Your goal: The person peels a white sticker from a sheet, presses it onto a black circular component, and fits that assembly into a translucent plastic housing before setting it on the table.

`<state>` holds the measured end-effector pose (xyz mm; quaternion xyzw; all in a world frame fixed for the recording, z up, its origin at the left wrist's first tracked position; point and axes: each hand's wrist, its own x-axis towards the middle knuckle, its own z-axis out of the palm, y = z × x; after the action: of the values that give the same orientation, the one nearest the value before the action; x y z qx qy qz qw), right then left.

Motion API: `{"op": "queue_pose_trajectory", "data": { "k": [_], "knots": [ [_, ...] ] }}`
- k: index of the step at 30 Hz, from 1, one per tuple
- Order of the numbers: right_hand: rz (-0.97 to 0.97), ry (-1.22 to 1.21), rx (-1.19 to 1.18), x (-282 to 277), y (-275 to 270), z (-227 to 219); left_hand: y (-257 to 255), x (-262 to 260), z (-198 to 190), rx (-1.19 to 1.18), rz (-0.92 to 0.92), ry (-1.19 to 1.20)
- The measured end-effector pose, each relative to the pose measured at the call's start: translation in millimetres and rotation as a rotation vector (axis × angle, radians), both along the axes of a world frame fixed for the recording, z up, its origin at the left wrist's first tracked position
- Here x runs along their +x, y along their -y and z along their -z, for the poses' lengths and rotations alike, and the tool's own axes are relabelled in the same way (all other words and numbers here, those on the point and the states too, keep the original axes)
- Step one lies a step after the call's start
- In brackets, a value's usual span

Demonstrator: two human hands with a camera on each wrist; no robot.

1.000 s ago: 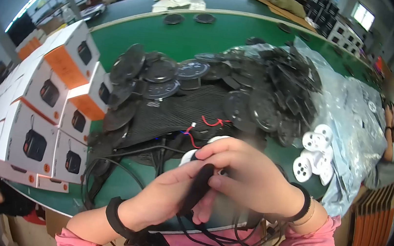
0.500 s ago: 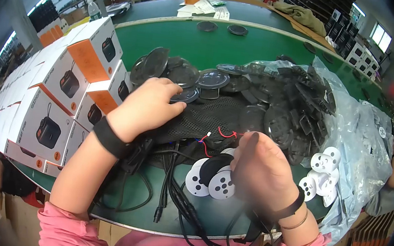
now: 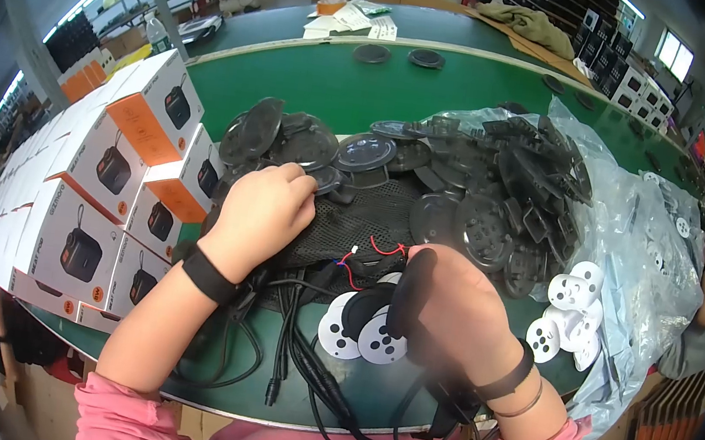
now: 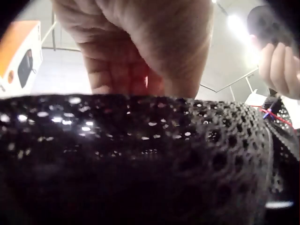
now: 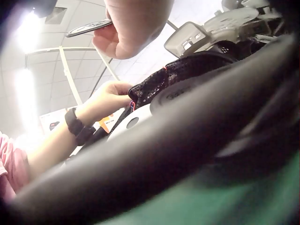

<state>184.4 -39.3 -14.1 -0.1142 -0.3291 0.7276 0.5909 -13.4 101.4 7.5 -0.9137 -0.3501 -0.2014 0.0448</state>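
Note:
My left hand (image 3: 269, 219) reaches to the near left edge of the pile, over the black mesh fabric (image 3: 362, 212). Its fingers bend down beside a black plastic disc (image 3: 328, 178), and I cannot tell what they hold. In the left wrist view the mesh hides the fingertips. My right hand (image 3: 463, 322) pinches a thin, dark round pad (image 3: 410, 293) by its edge, raised above the table. Spots show on the face of this pad (image 4: 268, 26) in the left wrist view. Below it lie white round sheets with holes (image 3: 341, 329) and another black pad (image 3: 366, 308).
Black plastic discs (image 3: 492, 233) heap up behind the mesh. White boxes (image 3: 84, 222) are stacked at left. Clear plastic bagging (image 3: 633, 228) and more white sheets (image 3: 574, 313) lie at right. Black cables (image 3: 309, 355) run over the front edge. Red wires (image 3: 359, 286) lie mid-table.
The hands came apart from working together in front. My left hand moved to the pile and its fingers bent down. The right kept the dark pad, holding it near the white sheets.

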Motion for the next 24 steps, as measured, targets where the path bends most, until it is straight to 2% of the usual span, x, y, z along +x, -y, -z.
{"op": "queue_pose_trajectory", "data": {
  "k": [3, 5, 12, 14, 16, 17, 18, 20, 24],
  "knots": [
    [0.001, -0.025, -0.009, -2.1, 2.8, -6.4, 12.3, -3.3, -5.5, 0.101, 0.086, 0.136],
    [0.015, 0.002, -0.002, -3.2, 1.0, 0.8, 18.4, -5.1, -11.4, 0.224, 0.058, 0.221],
    [0.006, 0.106, 0.033, 2.8, 5.2, -0.1, 17.1, -18.4, -17.2, 0.422, -0.051, 0.346],
    [-0.017, 0.049, 0.024, 1.3, 4.8, 0.6, 11.1, -23.2, -20.8, 0.514, -0.051, 0.359],
    [-0.039, -0.01, 0.017, 0.8, 3.8, 0.8, 14.3, -26.8, -23.5, 0.045, -0.202, 0.808],
    [-0.048, -0.024, 0.028, 2.0, 3.4, 1.1, 25.7, -23.9, -32.9, -0.281, -0.264, 0.969],
    [-0.056, -0.039, 0.035, 2.2, 3.3, 1.4, 29.3, -23.8, -33.9, -0.281, -0.265, 0.968],
    [-0.048, -0.021, 0.052, 1.6, 4.2, -2.8, 34.3, -23.5, -34.1, -0.655, -0.124, 1.14],
    [-0.055, -0.005, 0.139, 0.5, 4.5, -8.7, 47.8, -19.0, -29.2, -0.95, -0.035, 1.079]
  ]
}}
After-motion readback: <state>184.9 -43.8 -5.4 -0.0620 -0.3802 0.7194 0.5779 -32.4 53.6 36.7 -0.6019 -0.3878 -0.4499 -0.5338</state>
